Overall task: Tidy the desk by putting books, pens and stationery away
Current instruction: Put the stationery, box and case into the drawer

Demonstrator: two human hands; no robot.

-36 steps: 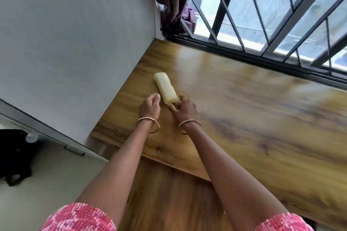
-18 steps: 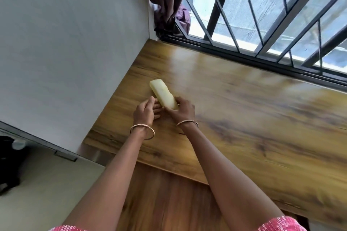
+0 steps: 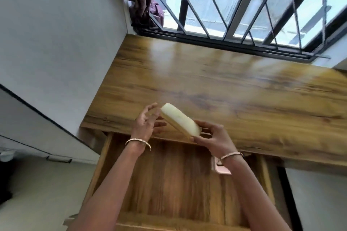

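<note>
Gripping the pale yellow pencil box by its near end is her right hand; left hand loose, fingers spread.

No legible text or labels anywhere.

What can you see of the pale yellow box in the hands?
The pale yellow box is long and slim with rounded ends, plastic-looking, apparently closed. It is held tilted above the front edge of the desk and the open drawer. The right hand grips its near end; the left hand, fingers spread, is beside its far end, contact unclear.
</note>
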